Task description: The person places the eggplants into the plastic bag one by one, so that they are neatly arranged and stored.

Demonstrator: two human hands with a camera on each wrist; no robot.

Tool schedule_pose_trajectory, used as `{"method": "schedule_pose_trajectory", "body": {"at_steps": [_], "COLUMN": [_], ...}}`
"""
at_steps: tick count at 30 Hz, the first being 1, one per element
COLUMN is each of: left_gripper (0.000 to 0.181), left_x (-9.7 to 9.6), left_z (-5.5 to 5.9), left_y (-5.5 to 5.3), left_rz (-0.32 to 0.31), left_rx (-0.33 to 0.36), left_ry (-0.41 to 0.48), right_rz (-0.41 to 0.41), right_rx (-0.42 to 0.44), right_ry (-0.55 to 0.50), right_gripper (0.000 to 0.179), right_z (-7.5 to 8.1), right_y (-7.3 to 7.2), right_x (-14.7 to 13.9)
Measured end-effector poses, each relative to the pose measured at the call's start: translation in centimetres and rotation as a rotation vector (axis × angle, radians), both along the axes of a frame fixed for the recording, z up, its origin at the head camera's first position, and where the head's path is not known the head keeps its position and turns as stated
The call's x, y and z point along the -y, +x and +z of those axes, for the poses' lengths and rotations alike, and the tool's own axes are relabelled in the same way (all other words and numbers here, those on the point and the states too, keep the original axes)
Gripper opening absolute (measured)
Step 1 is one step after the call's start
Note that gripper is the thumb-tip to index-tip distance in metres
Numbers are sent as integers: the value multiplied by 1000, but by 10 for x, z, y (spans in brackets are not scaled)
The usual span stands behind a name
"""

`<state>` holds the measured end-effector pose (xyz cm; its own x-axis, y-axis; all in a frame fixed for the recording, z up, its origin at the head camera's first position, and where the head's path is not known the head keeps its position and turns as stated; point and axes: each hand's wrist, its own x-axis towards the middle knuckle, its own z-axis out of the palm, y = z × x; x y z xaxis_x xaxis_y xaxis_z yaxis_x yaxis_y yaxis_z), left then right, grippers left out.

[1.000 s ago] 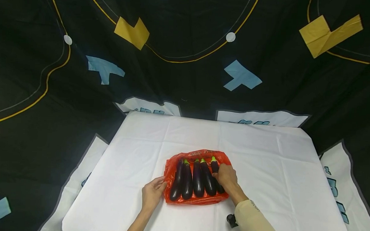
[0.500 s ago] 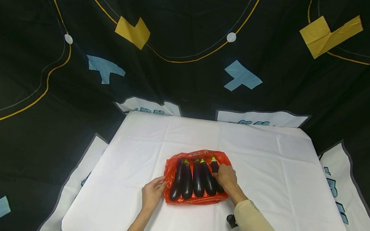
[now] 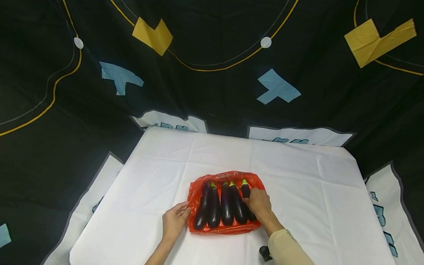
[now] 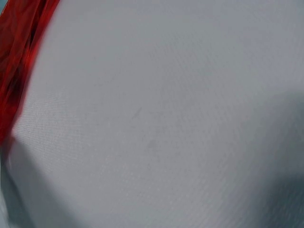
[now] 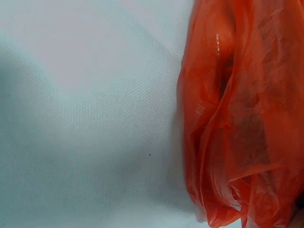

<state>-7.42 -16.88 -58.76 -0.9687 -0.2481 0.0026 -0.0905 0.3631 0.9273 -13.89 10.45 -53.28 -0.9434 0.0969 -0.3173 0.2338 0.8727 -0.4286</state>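
Note:
A red plastic bag [image 3: 195, 189] lies spread on the white-covered table, and several dark purple eggplants [image 3: 227, 207] with green stem ends sit side by side in it. My left hand [image 3: 173, 223] pinches the bag's left edge between thumb and fingers. At the other end of the row, my right hand [image 3: 260, 204] grips the rightmost eggplant [image 3: 245, 190], covering its middle. The left wrist view catches only a strip of the red bag [image 4: 16, 61]. Crumpled bag plastic [image 5: 266, 104] fills the right side of the right wrist view; the held eggplant cannot be made out there.
White cloth [image 3: 294, 182] with fold creases covers the table around the bag. A small black object [image 3: 265, 253] shows beside the right sleeve [image 3: 292, 252]. Behind the table hangs a black curtain [image 3: 213, 97] with yellow and blue patches.

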Motion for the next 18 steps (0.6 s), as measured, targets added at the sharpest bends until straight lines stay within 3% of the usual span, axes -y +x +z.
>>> {"method": "schedule_pose_trajectory", "body": {"at_steps": [9, 18], "left_gripper": [20, 22], "left_x": [0, 2], "left_z": [2, 4], "left_y": [0, 0], "left_rz": [-1, -3], "left_rx": [8, -1], "left_ry": [-9, 8], "right_rz": [23, 58], "right_rx": [-30, -145], "right_ry": [8, -17], "right_gripper": [31, 32], "right_z": [5, 24], "right_y": [2, 2], "right_x": [-3, -8]}}
